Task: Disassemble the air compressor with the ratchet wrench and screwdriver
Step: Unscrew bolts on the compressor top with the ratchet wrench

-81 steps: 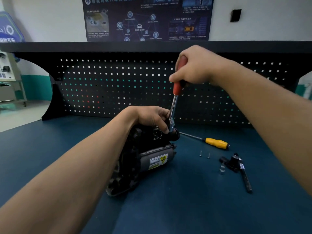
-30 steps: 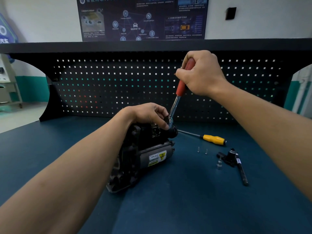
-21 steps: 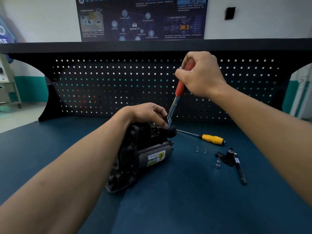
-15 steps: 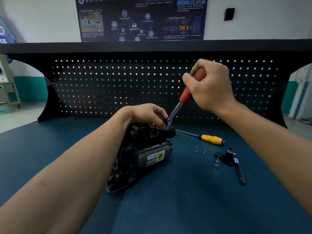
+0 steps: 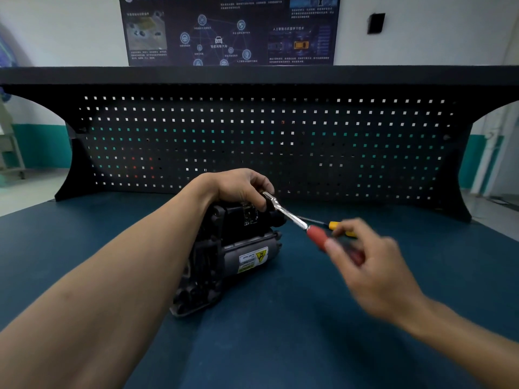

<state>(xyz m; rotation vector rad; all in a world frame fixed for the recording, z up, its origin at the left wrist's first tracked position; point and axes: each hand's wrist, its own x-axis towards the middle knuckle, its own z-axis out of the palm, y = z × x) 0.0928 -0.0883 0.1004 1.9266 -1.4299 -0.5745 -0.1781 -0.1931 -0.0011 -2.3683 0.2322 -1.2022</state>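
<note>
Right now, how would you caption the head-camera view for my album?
On a blue workbench, the left hand steadies an air compressor while the blurred right hand holds a red-handled ratchet wrench.

**Automotive training workshop, seen from your head camera.** You stand at a workbench (image 5: pixel 280 346) with a dark blue top. It is backed by a black pegboard panel (image 5: pixel 309 153) of square holes, and a black shelf (image 5: pixel 252 75) runs across the panel's upper edge. On the white wall above, in the upper middle of the frame, hangs a dark poster (image 5: pixel 224 32) with car icons, a linked diagram and Chinese text. A teal band (image 5: pixel 42 144) runs along the foot of the wall at far left and far right. At the centre of the bench are an air compressor (image 5: pixel 241 242), a red-handled ratchet wrench (image 5: pixel 289 214) and a yellow-handled screwdriver (image 5: pixel 334 225).
</note>
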